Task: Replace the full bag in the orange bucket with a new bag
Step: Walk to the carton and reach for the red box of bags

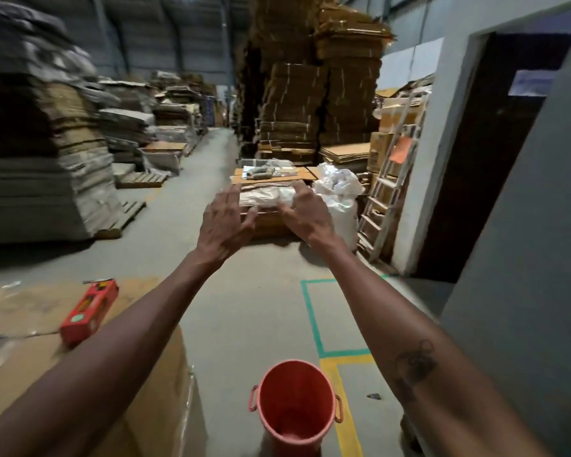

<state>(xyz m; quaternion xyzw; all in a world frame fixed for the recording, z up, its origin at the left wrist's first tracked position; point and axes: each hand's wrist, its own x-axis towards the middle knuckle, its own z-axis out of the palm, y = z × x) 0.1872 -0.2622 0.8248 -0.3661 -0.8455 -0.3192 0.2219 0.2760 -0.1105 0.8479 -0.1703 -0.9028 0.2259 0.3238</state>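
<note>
The orange bucket (294, 404) stands on the floor at the bottom centre, with no bag inside it. Both my arms reach forward at chest height. My left hand (225, 222) is open, its fingers spread. My right hand (307, 212) is open too, fingers slightly curled. Neither hand holds anything. Behind the hands, further down the aisle, a full white bag (340, 196) stands beside a low stack of cardboard (271, 179) that has clear plastic sheeting on it. A red box (89, 311) lies on a large carton at my left.
A large taped carton (152, 390) stands close at the left. Tall stacks of flattened cardboard (317, 94) line both sides of the aisle. A ladder (386, 192) leans by the grey wall (521, 258) and dark doorway at the right. Green and yellow tape (314, 324) marks the floor.
</note>
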